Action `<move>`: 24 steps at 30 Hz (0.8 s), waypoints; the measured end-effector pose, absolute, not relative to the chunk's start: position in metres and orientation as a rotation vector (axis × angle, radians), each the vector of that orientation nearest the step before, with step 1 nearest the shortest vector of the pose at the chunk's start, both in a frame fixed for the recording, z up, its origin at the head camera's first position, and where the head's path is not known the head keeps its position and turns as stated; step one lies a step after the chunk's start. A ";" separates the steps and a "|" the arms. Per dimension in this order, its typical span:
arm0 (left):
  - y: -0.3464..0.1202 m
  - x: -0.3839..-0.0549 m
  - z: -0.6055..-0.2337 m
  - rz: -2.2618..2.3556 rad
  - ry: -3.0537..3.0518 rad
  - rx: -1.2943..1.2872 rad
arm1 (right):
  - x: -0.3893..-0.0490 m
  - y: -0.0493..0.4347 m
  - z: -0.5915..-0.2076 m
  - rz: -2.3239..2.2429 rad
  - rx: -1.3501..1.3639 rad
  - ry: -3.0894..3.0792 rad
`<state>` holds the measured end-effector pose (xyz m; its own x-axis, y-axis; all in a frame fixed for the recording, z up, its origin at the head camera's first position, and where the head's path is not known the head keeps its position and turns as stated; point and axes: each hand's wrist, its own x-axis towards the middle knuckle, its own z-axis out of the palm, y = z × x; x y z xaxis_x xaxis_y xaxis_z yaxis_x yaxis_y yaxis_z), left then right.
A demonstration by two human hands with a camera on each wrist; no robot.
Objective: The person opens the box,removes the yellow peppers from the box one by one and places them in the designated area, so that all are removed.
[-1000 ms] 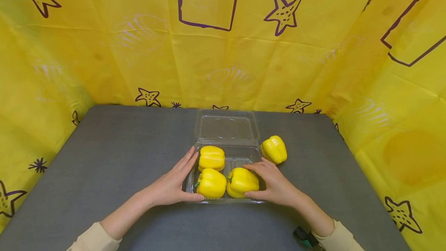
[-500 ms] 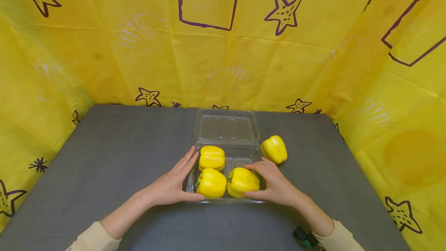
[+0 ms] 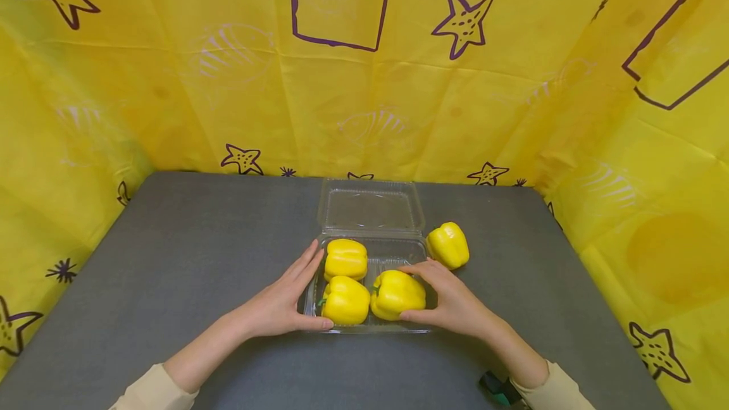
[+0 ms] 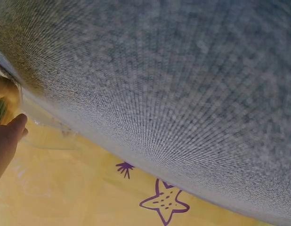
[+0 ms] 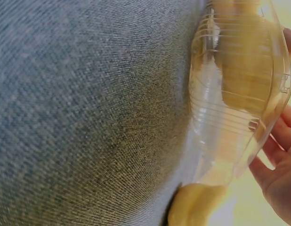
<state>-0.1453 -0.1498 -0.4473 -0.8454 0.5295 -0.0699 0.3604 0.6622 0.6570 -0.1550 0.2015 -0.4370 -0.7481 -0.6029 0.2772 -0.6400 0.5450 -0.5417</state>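
A clear plastic clamshell container (image 3: 398, 250) lies with its lid folded back, and three yellow bell peppers are inside. My right hand (image 3: 452, 299) holds the front right pepper (image 3: 397, 296) between thumb and fingers, over the container's right side. Beside it is the front left pepper (image 3: 345, 301), green stem to the left, with the back left pepper (image 3: 346, 259) behind. My left hand (image 3: 279, 301) rests along the container's left side, fingers fairly straight, thumb at the front rim. In the right wrist view, fingers (image 5: 277, 136) show beside the clear container wall (image 5: 225, 127).
Another yellow bell pepper (image 3: 448, 245) lies on the grey table (image 3: 228, 233), just right of the container. The clear lid (image 3: 371, 207) lies behind the container, towards the yellow patterned cloth (image 3: 376, 81). A small dark object (image 3: 497, 388) is near the right sleeve.
The front right pepper, in my right hand, has shifted slightly up and away from the container's front edge. The left hand and the other peppers stay put.
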 end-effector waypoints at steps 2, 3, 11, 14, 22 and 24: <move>-0.150 -0.145 -0.447 0.953 2.626 0.717 | -0.154 0.202 -0.436 0.988 1.083 -2.704; -0.150 -0.145 -0.447 0.953 2.626 0.718 | -0.154 0.202 -0.436 0.986 1.076 -2.699; -0.150 -0.144 -0.447 0.959 2.634 0.727 | -0.153 0.205 -0.429 0.993 1.018 -2.660; -0.150 -0.144 -0.447 0.959 2.639 0.729 | -0.152 0.207 -0.427 0.997 0.988 -2.653; -0.150 -0.144 -0.448 0.969 2.633 0.733 | -0.150 0.210 -0.422 1.012 0.910 -2.668; -0.150 -0.144 -0.448 0.969 2.630 0.729 | -0.151 0.211 -0.421 1.007 0.886 -2.672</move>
